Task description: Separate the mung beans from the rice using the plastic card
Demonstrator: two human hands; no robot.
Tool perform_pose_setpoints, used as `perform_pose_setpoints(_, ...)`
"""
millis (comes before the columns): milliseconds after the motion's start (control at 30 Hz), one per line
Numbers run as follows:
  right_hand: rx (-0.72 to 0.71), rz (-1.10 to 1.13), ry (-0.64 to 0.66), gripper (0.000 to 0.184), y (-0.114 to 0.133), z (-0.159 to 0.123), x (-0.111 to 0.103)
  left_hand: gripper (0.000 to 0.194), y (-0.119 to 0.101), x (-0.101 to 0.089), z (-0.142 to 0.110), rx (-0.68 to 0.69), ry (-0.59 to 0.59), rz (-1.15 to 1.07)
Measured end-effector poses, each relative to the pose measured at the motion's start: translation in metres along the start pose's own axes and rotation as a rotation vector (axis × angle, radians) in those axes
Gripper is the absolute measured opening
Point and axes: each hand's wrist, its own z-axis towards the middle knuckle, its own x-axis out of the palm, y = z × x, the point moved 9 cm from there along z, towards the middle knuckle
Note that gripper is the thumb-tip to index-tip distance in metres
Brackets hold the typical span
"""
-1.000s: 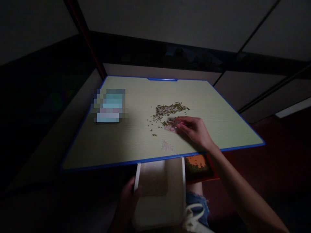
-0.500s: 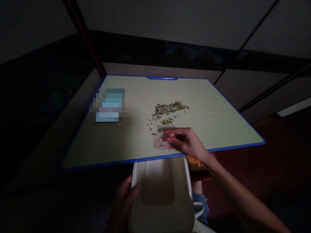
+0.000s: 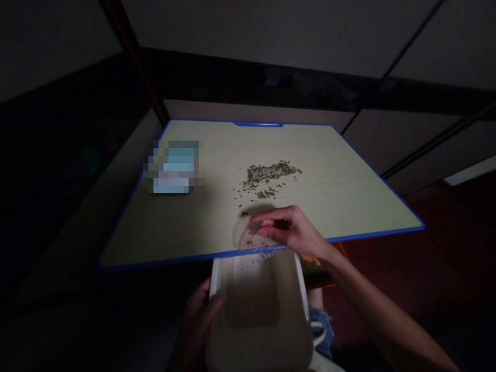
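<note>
My right hand (image 3: 289, 227) is closed in a pinch on a thin, see-through piece of plastic with pink print (image 3: 244, 235), blurred and rounded at its edge. It is at the front edge of the folding table (image 3: 341, 181). Small white grains like rice (image 3: 267, 254) spill over that edge into a pale, deep plastic container (image 3: 258, 349). More pale grains cover part of its bottom. My left hand (image 3: 201, 310) grips the container's left rim, thumb on top, with the other fingers mostly hidden outside. Farther back on the tabletop lies a loose pile of small green beans mixed with white grains (image 3: 271, 173).
A phone-like thing, blurred out (image 3: 174, 168), stands at the table's left. Below the right front edge is an orange tray (image 3: 315, 263) with green beans in it. My denim-clad leg (image 3: 323, 330) is beside the container. Pale panels stand behind the table.
My right hand has pulled the plastic piece toward me to the table's edge. White grains that lay on the tabletop are now dropping into the container. My left hand stays put.
</note>
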Motion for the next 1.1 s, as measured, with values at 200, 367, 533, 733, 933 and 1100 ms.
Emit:
perform_pose_setpoints(200, -0.001, -0.133, -0.120, 0.026, -0.002, -0.001, -0.030, 0.034, -0.005, -0.002, -0.003, 0.036, -0.015, 0.065)
perform_pose_setpoints(367, 0.028, -0.281, -0.174, 0.027, -0.007, -0.005, -0.049, 0.031, -0.008, -0.002, -0.004, 0.056, -0.030, 0.119)
perform_pose_setpoints(533, 0.031, -0.217, -0.153, 0.025, -0.013, -0.008, -0.040, 0.038, -0.001, -0.002, 0.002, -0.002, 0.007, 0.059)
perform_pose_setpoints(733, 0.055, -0.153, -0.095, 0.024, -0.012, -0.007, -0.023, 0.039, 0.003, -0.002, 0.004, -0.047, 0.030, 0.049)
perform_pose_setpoints(933, 0.061, -0.128, -0.062, 0.021, -0.009, -0.012, -0.006, 0.033, -0.001, -0.004, 0.000, 0.022, -0.047, 0.029)
perform_pose_setpoints(1100, 0.042, -0.050, -0.087, 0.018, -0.002, -0.019, -0.004, 0.035, 0.002, -0.004, 0.000, 0.032, -0.056, 0.027)
